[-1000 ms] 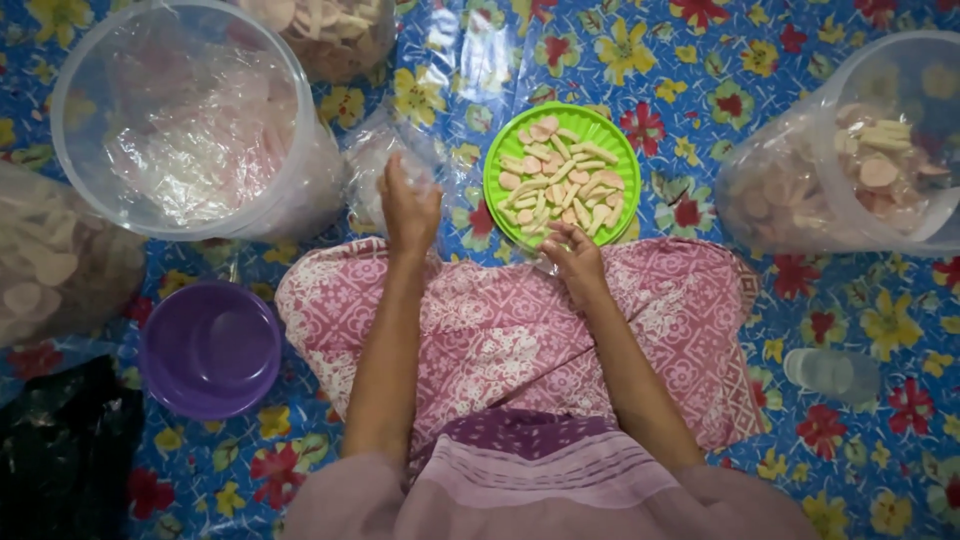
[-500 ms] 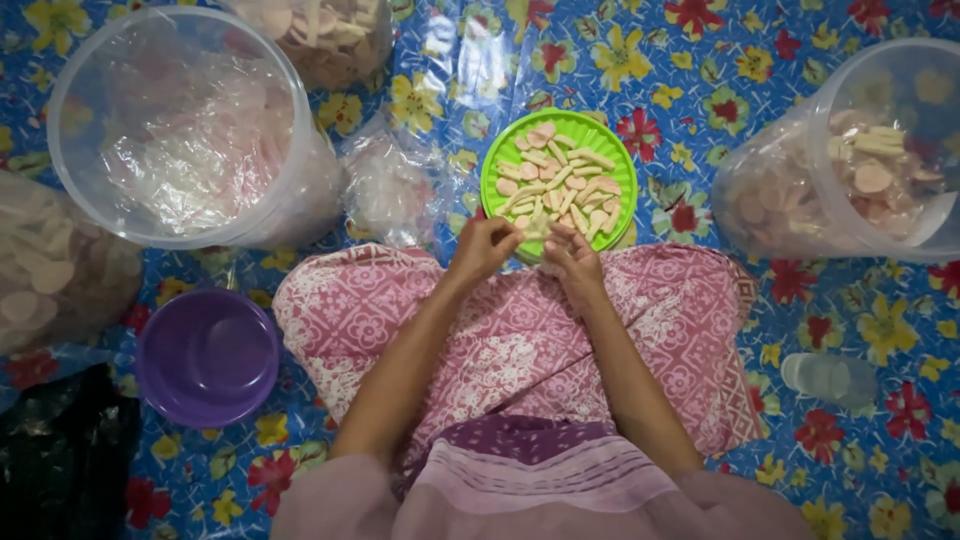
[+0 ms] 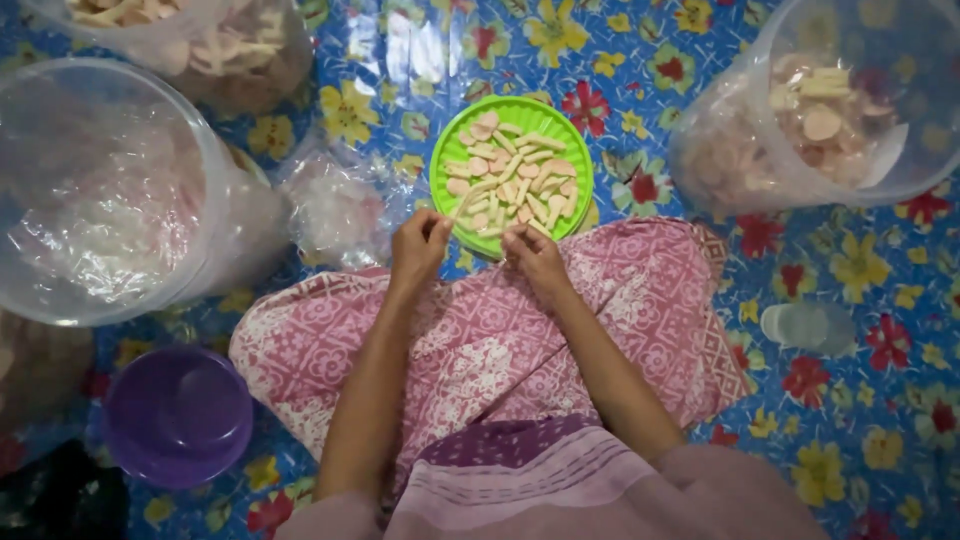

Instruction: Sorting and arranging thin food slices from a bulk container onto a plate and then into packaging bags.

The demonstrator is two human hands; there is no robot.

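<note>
Green plate (image 3: 452, 150) of pale cracker pieces (image 3: 515, 180) lies just beyond both hands' fingertips. Left hand (image 3: 418, 245) and right hand (image 3: 535, 255) have fingers curled together; any held piece cannot be told. A crumpled clear bag (image 3: 340, 210) sits just left of the left fingers.

Place: a home floor used for small food packing | Floor: covered by a blue plastic mat with red and yellow flowers (image 3: 640, 60) | Person: sits on it in a pink patterned cloth | Around: big clear plastic tubs lined with bags of crackers (image 3: 850, 110), a round green plastic plate of pale snack pieces (image 3: 510, 175), a purple plastic bowl (image 3: 180, 415)
</note>
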